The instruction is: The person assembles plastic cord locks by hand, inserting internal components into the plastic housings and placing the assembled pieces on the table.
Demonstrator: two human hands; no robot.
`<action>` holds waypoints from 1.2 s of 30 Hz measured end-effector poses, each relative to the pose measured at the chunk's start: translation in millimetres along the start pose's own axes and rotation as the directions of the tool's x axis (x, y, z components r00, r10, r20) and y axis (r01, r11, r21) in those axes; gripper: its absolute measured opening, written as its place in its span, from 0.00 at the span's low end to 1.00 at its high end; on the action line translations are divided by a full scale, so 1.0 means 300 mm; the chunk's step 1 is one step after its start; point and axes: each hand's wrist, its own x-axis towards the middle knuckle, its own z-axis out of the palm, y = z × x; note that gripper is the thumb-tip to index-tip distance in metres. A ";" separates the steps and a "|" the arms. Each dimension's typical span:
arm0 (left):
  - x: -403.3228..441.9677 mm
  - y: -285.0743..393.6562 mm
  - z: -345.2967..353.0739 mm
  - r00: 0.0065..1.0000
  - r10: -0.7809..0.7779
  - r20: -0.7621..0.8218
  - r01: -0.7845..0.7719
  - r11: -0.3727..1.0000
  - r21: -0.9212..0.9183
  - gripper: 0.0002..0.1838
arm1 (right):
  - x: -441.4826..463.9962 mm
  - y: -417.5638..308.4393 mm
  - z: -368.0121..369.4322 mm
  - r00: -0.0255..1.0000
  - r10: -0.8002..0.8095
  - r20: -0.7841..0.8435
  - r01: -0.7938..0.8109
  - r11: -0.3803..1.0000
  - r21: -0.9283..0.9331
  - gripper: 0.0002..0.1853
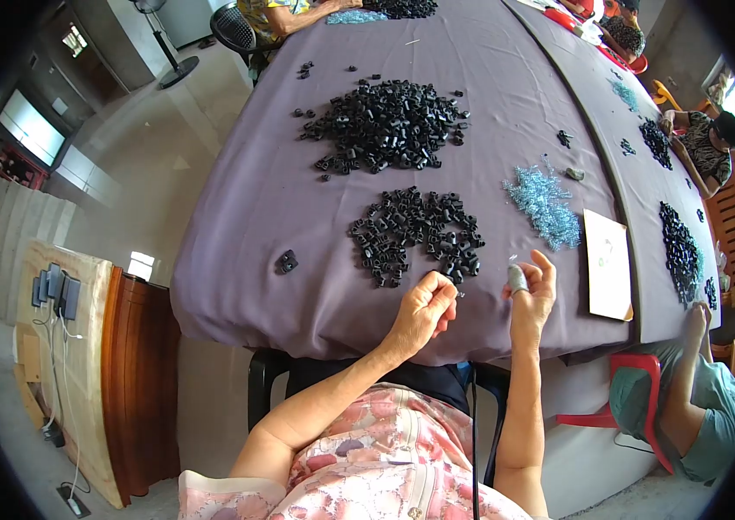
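Observation:
Just in front of the smaller pile of black parts (380,238), my left hand (426,312) is closed in a pinch, and a tiny clear piece shows at its fingertips. My right hand (534,290) is raised to the right of it, thumb and fingers curled, with a grey wrap (516,279) on one digit. A small pale bit shows near its fingertips, too small to name. Beyond my right hand lies a pile of small clear-blue pieces (545,206). A larger heap of black parts (389,126) sits farther back on the purple cloth (254,173).
A white card (607,264) lies right of my right hand. One black part (287,261) sits alone at the left. Other people work along the far and right edges, with more black piles (679,251). A red chair (650,407) stands at the right.

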 end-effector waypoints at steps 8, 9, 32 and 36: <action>0.008 -0.005 -0.013 0.999 0.041 -0.009 -0.041 0.999 -0.014 0.10 | -0.090 -0.013 0.064 0.954 -0.062 0.294 0.099 0.989 -0.112 0.11; 0.005 -0.001 -0.011 0.999 0.036 -0.010 -0.036 0.998 -0.050 0.10 | -0.095 -0.005 0.073 0.923 -0.128 0.362 0.180 0.977 -0.112 0.13; -0.023 -0.014 0.004 0.986 0.167 0.008 -0.163 0.951 0.262 0.06 | -0.040 0.014 0.030 0.991 0.007 0.130 -0.011 0.999 0.031 0.04; -0.027 -0.006 -0.017 0.991 0.107 0.081 -0.125 0.958 0.258 0.03 | -0.047 0.031 0.040 0.995 -0.029 0.093 0.038 0.995 -0.092 0.04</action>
